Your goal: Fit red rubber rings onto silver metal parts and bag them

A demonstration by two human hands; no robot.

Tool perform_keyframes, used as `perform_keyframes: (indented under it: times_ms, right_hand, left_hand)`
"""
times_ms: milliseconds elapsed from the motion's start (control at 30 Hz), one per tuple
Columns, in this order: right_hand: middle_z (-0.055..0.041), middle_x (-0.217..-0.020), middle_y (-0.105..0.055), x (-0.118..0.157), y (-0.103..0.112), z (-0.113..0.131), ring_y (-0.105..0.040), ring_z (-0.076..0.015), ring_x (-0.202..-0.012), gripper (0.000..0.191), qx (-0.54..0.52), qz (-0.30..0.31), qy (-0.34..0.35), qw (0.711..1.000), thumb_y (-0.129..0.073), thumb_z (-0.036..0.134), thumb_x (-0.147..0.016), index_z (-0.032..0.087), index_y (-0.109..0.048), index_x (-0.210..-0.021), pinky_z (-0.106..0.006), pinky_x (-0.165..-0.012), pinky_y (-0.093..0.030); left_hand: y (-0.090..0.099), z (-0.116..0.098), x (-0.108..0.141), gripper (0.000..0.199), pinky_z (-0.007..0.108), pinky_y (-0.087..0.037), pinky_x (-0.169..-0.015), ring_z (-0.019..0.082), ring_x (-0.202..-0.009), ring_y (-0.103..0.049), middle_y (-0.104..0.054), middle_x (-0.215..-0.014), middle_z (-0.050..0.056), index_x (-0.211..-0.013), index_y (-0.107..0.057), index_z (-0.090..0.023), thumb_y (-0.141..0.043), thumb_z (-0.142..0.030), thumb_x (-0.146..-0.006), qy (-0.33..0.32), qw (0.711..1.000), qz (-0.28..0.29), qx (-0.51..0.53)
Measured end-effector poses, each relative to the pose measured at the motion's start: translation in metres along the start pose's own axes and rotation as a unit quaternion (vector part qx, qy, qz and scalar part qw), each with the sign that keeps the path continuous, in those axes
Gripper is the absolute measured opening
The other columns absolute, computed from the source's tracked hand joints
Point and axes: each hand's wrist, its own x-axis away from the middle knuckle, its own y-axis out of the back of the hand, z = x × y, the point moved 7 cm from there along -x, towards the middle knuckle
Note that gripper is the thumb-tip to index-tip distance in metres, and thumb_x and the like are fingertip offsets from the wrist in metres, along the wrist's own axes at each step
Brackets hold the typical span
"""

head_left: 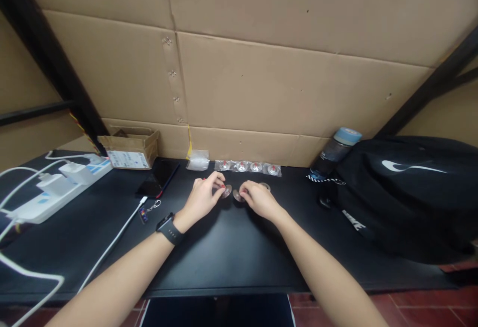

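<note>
My left hand (pixel 204 195), with a dark watch (pixel 170 228) on its wrist, pinches a clear suction cup (pixel 227 191) by what seems a small red part. Facing it a short gap away, another clear suction cup (pixel 238 196) is between the closed fingers of my right hand (pixel 259 198). The fingers partly cover both cups. Just behind the right hand, the rim of one more clear round piece (pixel 266 186) shows. Beyond the hands, several suction cups with red parts lie in a row of clear packets (pixel 241 166). A clear plastic bag (pixel 198 160) rests left of that row.
A black table (pixel 224 257) meets a cardboard wall (pixel 261 88). On the left are a power strip (pixel 56 192) with white cables, an open cardboard box (pixel 129 150), a phone (pixel 157 177) and a keychain (pixel 147 211). On the right stand a bottle (pixel 334 152) and a black backpack (pixel 407 197).
</note>
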Motion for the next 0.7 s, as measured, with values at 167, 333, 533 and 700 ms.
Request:
perform_keyframes:
  times_ms: [167,333,533,700]
  right_hand:
    - [-0.0059,-0.105,-0.066,0.001,-0.003,0.007,-0.069,-0.016,-0.082,0.016,-0.295,-0.048,-0.025,0.954,-0.054,0.036,-0.098,0.021,-0.06,-0.097,-0.028,-0.071,-0.054]
    - [-0.0055,-0.104,-0.067,-0.001,-0.02,0.005,-0.073,-0.0179,-0.079,0.027,-0.439,-0.034,-0.071,0.895,-0.064,0.043,-0.09,0.021,-0.059,-0.104,-0.028,-0.064,-0.058]
    - [-0.0051,-0.112,-0.062,0.0,-0.02,0.005,-0.075,-0.0176,-0.08,0.046,-0.515,0.027,-0.082,0.853,-0.075,0.04,-0.083,0.024,-0.062,-0.124,-0.029,-0.071,-0.059]
    - [-0.0074,-0.123,-0.064,0.001,-0.019,0.0,-0.075,-0.0181,-0.08,0.064,-0.515,0.04,-0.083,0.852,-0.09,0.03,-0.065,0.024,-0.062,-0.123,-0.028,-0.071,-0.059]
  left_hand:
    - [-0.01,0.012,0.0,0.023,0.029,-0.056,-0.081,0.016,-0.085,-0.07,-0.067,-0.092,0.002,-0.104,-0.052,-0.022,-0.066,-0.026,-0.086,0.044,0.985,-0.009,0.165]
    - [-0.017,0.012,0.001,0.024,0.03,-0.059,-0.081,0.015,-0.084,-0.071,-0.066,-0.091,0.002,-0.103,-0.052,-0.021,-0.067,-0.029,-0.086,0.049,0.975,-0.007,0.216]
    - [-0.018,0.01,0.0,0.027,0.03,-0.059,-0.079,0.015,-0.079,-0.072,-0.066,-0.087,0.001,-0.104,-0.05,-0.02,-0.068,-0.03,-0.087,0.053,0.964,0.012,0.258]
    - [-0.022,0.01,0.001,0.033,0.031,-0.058,-0.082,0.016,-0.086,-0.072,-0.069,-0.09,0.002,-0.107,-0.048,-0.021,-0.071,-0.031,-0.085,0.056,0.955,0.037,0.289]
